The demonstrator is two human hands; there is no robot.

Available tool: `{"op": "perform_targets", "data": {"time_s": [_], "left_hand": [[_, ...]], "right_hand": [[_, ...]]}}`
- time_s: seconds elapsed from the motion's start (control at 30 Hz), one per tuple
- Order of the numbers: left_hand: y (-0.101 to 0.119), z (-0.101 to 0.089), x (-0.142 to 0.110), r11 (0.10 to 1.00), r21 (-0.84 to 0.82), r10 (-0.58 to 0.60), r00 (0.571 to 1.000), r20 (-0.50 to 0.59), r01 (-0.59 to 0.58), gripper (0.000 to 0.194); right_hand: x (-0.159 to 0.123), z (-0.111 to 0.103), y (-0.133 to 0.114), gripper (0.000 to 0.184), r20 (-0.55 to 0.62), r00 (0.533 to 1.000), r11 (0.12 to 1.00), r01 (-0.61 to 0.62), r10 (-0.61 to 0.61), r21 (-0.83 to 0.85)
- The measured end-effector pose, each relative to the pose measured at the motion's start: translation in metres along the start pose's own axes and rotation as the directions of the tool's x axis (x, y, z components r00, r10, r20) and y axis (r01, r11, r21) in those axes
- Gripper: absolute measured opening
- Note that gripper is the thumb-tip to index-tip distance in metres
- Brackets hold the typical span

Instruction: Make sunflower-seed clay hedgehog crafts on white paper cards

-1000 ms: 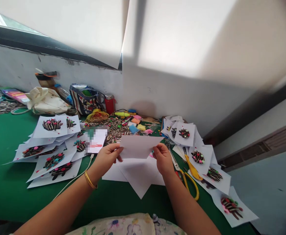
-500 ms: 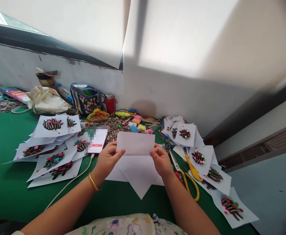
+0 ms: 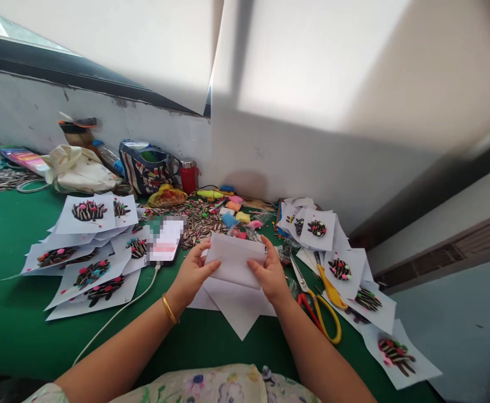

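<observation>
A folded sheet of white paper (image 3: 234, 260) is held up between my two hands, tilted a little. My left hand (image 3: 196, 273) grips its left edge, thumb on the near face and fingers behind. On the right side, my right hand (image 3: 272, 274) pinches it the same way, with the thumb pressed further in on the face. Below it, loose white sheets (image 3: 238, 313) lie on the green table, one with a corner pointing toward me. Right of my right hand rest scissors (image 3: 320, 319) with yellow and red handles.
Stacks of white cards with striped seed figures stand at left (image 3: 89, 263) and right (image 3: 345, 274). A phone (image 3: 167, 240) trails a white cable. Striped seeds (image 3: 203, 221) and coloured clay lumps (image 3: 230, 218) lie behind. A bag (image 3: 148, 168) and red bottle (image 3: 189, 176) stand near the wall.
The folded paper has tilted and come slightly lower. My right thumb has moved inward onto its face, and my right fingers now show at its upper right edge.
</observation>
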State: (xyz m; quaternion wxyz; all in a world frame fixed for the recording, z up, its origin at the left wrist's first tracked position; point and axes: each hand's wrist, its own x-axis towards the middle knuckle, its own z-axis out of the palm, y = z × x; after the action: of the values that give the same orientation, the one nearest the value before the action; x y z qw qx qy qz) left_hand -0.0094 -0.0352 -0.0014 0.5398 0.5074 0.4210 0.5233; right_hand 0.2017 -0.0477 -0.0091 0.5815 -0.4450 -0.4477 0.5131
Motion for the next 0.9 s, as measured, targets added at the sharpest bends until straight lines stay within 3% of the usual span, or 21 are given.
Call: {"op": "perform_targets", "data": {"time_s": [0.2, 0.33, 0.43, 0.63, 0.9], "left_hand": [[0.001, 0.004, 0.006, 0.987, -0.118, -0.108, 0.993, 0.047, 0.113, 0.088], [0.000, 0.005, 0.007, 0.985, -0.090, -0.146, 0.989, 0.020, 0.147, 0.075], [-0.001, 0.004, 0.007, 0.984, -0.054, -0.168, 0.985, 0.031, 0.169, 0.063], [-0.005, 0.001, 0.007, 0.977, 0.003, -0.215, 0.976, 0.015, 0.215, 0.059], [-0.010, -0.001, 0.008, 0.976, 0.069, -0.204, 0.979, -0.012, 0.205, 0.054]], "right_hand": [[0.002, 0.000, 0.000, 0.077, -0.005, 1.000, 0.999, -0.005, 0.005, -0.046], [0.003, -0.004, 0.004, 0.058, 0.022, 0.999, 0.994, -0.033, 0.036, -0.099], [0.004, -0.008, 0.004, 0.056, 0.010, 1.000, 0.985, -0.016, 0.018, -0.169], [0.005, -0.012, 0.004, 0.034, 0.017, 1.000, 0.946, -0.009, 0.015, -0.323], [0.006, -0.013, 0.009, 0.025, 0.007, 1.000, 0.929, -0.023, 0.028, -0.368]]}}
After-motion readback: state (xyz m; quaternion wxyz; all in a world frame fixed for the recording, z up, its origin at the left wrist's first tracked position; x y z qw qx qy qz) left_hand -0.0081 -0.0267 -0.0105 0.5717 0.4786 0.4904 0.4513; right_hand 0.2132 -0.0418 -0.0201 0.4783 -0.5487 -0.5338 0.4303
